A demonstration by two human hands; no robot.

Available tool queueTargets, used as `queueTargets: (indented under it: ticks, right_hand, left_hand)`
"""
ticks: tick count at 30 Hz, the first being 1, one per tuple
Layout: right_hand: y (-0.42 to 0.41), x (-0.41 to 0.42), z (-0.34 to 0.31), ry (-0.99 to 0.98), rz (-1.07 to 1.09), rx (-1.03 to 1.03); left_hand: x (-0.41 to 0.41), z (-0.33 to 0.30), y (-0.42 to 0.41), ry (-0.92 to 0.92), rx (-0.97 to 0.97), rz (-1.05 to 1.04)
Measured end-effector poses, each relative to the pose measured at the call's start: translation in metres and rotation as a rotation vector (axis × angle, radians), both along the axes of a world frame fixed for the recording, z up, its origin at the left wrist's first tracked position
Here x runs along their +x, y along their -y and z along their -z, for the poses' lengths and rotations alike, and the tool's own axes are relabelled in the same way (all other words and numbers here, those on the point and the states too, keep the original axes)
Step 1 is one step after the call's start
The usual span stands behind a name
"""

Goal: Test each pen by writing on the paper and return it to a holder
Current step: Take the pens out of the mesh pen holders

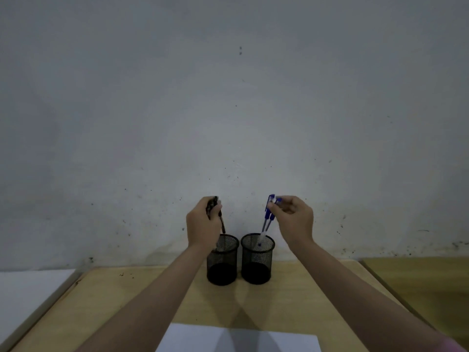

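Note:
Two black mesh pen holders stand side by side at the back of the wooden table, the left holder point(222, 260) and the right holder point(257, 259). My left hand point(203, 224) is closed around black pens point(221, 217) held above the left holder. My right hand point(294, 219) pinches the blue caps of blue pens point(267, 219), whose tips dip into the right holder. A white sheet of paper point(238, 339) lies at the near edge of the table, between my forearms.
A stained white wall point(228, 110) rises right behind the holders. A white surface point(28, 295) adjoins the table on the left, and another wooden tabletop point(426, 283) lies to the right.

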State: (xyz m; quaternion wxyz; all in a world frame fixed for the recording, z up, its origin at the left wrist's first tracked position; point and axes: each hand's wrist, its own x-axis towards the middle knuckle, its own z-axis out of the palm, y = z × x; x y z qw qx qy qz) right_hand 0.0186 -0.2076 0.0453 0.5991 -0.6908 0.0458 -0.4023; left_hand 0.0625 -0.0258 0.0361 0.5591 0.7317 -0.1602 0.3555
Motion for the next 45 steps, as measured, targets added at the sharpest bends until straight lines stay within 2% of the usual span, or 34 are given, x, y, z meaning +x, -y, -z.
queueTargets:
  ticks: [3, 6, 13, 20, 25, 32, 35, 37, 40, 43, 45]
  right_hand:
    - [-0.008, -0.024, -0.009, 0.053, -0.044, 0.089]
    - [-0.019, -0.044, -0.003, 0.040, -0.057, 0.160]
    - [-0.036, -0.059, 0.060, -0.197, 0.074, 0.294]
    - [-0.029, -0.052, 0.122, -0.399, 0.199, 0.310]
    - [-0.022, -0.048, 0.143, -0.540, 0.258, 0.187]
    - [-0.027, -0.047, 0.145, -0.576, 0.248, -0.067]
    - [-0.035, -0.051, 0.138, -0.594, 0.243, -0.200]
    - [-0.043, -0.056, 0.134, -0.491, 0.246, -0.323]
    - [-0.065, -0.066, 0.129, -0.367, 0.048, -0.471]
    - [-0.092, -0.071, 0.129, -0.413, -0.195, -0.650]
    - [-0.109, -0.070, 0.130, -0.447, -0.241, -0.735]
  left_hand:
    - [-0.025, -0.011, -0.015, 0.061, -0.096, 0.009]
    - [-0.046, -0.005, -0.028, 0.033, -0.199, 0.019]
    - [-0.064, 0.048, -0.042, -0.209, -0.330, -0.034]
    - [-0.039, 0.101, -0.052, -0.455, -0.437, -0.065]
    - [-0.022, 0.128, -0.071, -0.539, -0.165, -0.068]
    - [-0.018, 0.137, -0.087, -0.629, 0.313, -0.025]
    - [-0.027, 0.124, -0.095, -0.621, 0.357, -0.025]
    - [-0.043, 0.115, -0.104, -0.549, 0.359, 0.014]
    - [-0.076, 0.110, -0.126, -0.504, 0.422, 0.118]
    - [-0.108, 0.119, -0.153, -0.480, 0.568, 0.218]
    - [-0.122, 0.129, -0.167, -0.445, 0.752, 0.257]
